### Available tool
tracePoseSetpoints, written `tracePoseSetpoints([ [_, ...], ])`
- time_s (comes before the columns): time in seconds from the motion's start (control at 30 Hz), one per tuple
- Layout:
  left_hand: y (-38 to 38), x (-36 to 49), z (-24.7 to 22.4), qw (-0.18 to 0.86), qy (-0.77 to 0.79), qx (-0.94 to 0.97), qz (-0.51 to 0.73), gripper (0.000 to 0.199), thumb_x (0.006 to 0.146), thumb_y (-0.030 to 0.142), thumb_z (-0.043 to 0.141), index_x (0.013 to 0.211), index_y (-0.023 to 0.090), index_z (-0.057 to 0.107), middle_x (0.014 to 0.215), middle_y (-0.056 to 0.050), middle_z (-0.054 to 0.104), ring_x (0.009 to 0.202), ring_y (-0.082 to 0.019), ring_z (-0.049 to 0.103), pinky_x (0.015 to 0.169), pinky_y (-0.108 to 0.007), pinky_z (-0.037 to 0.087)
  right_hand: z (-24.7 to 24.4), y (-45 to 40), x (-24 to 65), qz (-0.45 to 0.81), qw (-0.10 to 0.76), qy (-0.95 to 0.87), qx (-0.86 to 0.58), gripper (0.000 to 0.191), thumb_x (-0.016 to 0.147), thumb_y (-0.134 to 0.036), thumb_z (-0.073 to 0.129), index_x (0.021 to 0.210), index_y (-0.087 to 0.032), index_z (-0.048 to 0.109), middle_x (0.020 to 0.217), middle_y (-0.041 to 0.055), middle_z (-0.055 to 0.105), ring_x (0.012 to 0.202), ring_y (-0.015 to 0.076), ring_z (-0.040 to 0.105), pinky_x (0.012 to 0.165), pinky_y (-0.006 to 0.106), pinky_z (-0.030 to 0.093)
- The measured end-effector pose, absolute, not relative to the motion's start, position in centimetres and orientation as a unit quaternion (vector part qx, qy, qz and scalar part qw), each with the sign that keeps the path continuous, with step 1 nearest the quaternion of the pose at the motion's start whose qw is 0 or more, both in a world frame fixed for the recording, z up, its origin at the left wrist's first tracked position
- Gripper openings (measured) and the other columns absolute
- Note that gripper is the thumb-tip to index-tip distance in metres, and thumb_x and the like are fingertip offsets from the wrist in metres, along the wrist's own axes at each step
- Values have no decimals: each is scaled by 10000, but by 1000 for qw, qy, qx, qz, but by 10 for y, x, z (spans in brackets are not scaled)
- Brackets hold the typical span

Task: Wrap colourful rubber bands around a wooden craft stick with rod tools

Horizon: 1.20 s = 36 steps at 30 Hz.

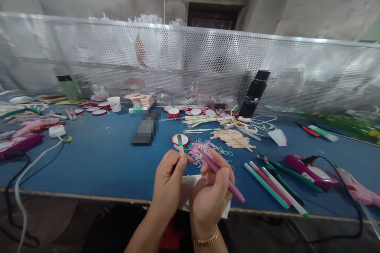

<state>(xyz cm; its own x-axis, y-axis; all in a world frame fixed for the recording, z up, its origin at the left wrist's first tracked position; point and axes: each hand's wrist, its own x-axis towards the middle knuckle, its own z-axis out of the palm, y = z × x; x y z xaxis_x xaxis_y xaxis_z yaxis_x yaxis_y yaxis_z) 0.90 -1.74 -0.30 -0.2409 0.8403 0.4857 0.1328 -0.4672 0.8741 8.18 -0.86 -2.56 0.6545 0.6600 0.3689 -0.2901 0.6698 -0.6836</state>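
Observation:
Near the table's front edge, my left hand [170, 178] pinches a wooden stick [181, 151] upright between thumb and fingers. The stick's upper end carries green and red bands. Beside it, my right hand [214, 189] is closed round a pink-purple marker [236, 191], whose tip points up and left towards the stick without touching it. Behind both hands lies a pile of small pink and blue bands [197, 151]. A small white drum with a red rim [175, 139] sits just behind the stick. White paper [190, 184] shows beneath the hands.
Plain wooden sticks [234, 139] and coloured sticks [200, 118] lie behind the hands. Three markers [268, 185], pliers [280, 174] and a purple device [311, 172] are to the right. A black phone [145, 129], white cup [114, 104] and black bottle [254, 94] stand or lie farther back.

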Motion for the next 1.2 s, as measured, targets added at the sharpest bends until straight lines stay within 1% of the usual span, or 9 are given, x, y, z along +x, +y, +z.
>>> tracePoseSetpoints([
  [0.1,-17,9,-5,302,444,552,638,357,936,503,672,771,194,738,677,-4,583,660,-171,492,638,-265,387,-20,0,85,257,861,-295,-324,206,1005,-399,561,1029,-223,666,885,11,625,728,150,574,709,318,510],
  [0.23,-20,11,-4,303,435,568,630,357,957,475,642,748,190,684,666,2,576,628,-158,459,609,-258,362,-19,7,85,228,839,-332,-367,196,994,-394,591,1007,-216,673,958,30,673,812,159,646,744,315,538],
  [0.4,-23,14,-4,281,436,597,612,379,1010,462,582,746,196,637,697,-6,610,641,-163,481,610,-257,368,-22,3,86,183,821,-389,-375,180,986,-401,635,968,-223,657,871,10,682,777,161,672,714,315,554],
  [0.5,-23,14,-7,256,445,616,598,351,1038,423,543,787,202,648,712,-8,628,638,-167,499,607,-262,368,-22,2,87,209,811,-401,-371,190,1040,-395,556,1065,-227,642,771,-21,664,669,142,655,668,305,558],
  [0.57,-22,14,-9,247,445,625,592,349,1053,404,519,797,205,651,719,-12,638,647,-173,521,622,-268,378,-22,3,87,220,800,-420,-367,218,1059,-402,521,1125,-227,632,777,-18,682,677,145,672,690,317,572],
  [0.67,-23,14,-10,253,441,634,583,362,1074,399,490,815,206,655,784,-31,683,701,-187,571,667,-278,406,-25,4,88,218,782,-452,-369,218,1032,-410,584,1138,-227,637,926,20,732,815,165,721,823,365,593],
  [0.77,-25,15,-10,278,437,638,569,344,1093,400,465,930,209,700,912,-52,738,773,-199,616,719,-287,438,-27,3,89,196,764,-485,-377,268,952,-427,709,1135,-234,670,1131,67,732,1050,214,713,974,426,568],
  [0.87,-27,16,-10,292,433,646,557,336,1101,381,451,989,213,721,990,-64,755,856,-214,647,783,-299,459,-29,2,91,202,765,-482,-375,302,912,-423,754,1140,-242,669,1165,68,715,1107,232,693,1006,449,554],
  [1.2,-19,10,-10,242,429,668,558,334,1031,325,533,720,207,564,761,-18,617,731,-183,544,686,-283,404,-36,7,91,223,787,-447,-361,391,917,-386,744,1257,-250,608,1122,50,687,1000,203,692,906,417,595],
])
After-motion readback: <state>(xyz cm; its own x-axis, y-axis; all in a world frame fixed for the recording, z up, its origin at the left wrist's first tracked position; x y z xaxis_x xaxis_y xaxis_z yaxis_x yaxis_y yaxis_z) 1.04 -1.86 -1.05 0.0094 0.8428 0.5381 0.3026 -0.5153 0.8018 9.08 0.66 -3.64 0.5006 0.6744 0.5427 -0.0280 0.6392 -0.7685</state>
